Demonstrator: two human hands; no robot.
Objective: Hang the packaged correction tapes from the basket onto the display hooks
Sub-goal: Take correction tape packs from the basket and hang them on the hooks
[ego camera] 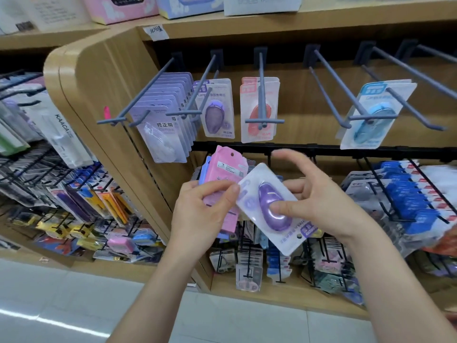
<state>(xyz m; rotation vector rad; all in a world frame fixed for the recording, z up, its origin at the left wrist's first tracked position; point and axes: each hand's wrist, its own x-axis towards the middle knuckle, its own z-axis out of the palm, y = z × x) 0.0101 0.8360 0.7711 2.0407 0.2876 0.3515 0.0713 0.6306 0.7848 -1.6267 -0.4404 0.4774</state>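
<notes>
A: Progress?
B: Partly done. Packs are already hung on the grey metal display hooks [261, 68]; some hooks are left bare. A stack of pink card-backed packs [226, 173] is gripped in the left hand [205, 209]. A purple correction tape in clear blister packaging [269, 206] is pinched by the right hand [319, 194], below the hooks, unhung. No basket is seen.
A: Text?
B: "KAACA" is read on a white side-rack pack [61, 125]; "修正带" on the hung white packs [163, 127].

Right hand [319, 201]: 1 purple pack [265, 194]. Left hand [200, 214]: pink pack [227, 169] plus others, uncountable. Above hands: 4 stocked hooks [261, 95].
</notes>
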